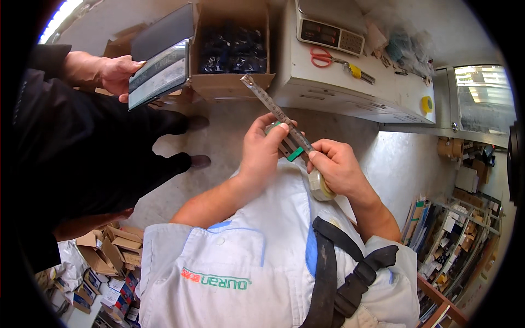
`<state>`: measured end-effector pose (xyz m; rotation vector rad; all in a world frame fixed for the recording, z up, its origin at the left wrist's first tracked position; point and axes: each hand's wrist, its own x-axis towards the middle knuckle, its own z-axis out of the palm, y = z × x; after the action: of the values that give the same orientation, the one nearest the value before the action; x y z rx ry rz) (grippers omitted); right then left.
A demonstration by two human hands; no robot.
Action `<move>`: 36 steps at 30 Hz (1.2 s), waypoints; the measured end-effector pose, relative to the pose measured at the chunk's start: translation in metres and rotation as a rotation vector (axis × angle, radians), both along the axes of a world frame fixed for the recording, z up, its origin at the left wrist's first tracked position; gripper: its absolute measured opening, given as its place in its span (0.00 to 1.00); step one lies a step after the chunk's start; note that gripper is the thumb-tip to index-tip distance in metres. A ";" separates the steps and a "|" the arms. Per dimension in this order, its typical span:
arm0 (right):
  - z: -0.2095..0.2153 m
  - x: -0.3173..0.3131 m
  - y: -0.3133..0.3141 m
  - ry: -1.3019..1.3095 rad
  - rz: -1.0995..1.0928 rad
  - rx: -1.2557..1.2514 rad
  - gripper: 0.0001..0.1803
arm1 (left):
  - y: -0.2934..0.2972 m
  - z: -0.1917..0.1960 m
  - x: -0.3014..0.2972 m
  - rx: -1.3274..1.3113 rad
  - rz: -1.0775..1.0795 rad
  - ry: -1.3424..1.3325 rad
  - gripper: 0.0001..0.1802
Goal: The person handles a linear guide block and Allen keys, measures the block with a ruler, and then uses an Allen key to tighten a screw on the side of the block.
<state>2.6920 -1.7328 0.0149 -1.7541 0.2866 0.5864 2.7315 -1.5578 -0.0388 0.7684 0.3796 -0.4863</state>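
Observation:
My left hand (258, 148) pinches a small metal block with green ends (296, 153) in front of my chest. Its thumb also presses the tape measure's extended blade (267, 100) against the block. The blade runs diagonally past the block, with its free end at the upper left. My right hand (338, 168) is closed on the tape measure (318, 187), thumb and fingers gripping near where the blade leaves the pale case. Part of the block is hidden behind my fingers and the blade.
At the left, another person's hand (116, 73) holds a tablet in a dark folding cover (159, 76). Ahead, an open cardboard box (229, 85) holds dark bagged items. A white cabinet (328, 87) bears a scale (330, 36), red-handled scissors (321, 57) and a yellow object (426, 104).

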 end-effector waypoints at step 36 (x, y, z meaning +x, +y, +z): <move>0.004 -0.008 -0.001 0.022 -0.001 0.054 0.10 | -0.004 -0.021 -0.007 -0.024 0.069 -0.078 0.19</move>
<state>2.6845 -1.7339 0.0193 -1.6963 0.2847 0.6081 2.7245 -1.5620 -0.0603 0.7462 0.3265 -0.3943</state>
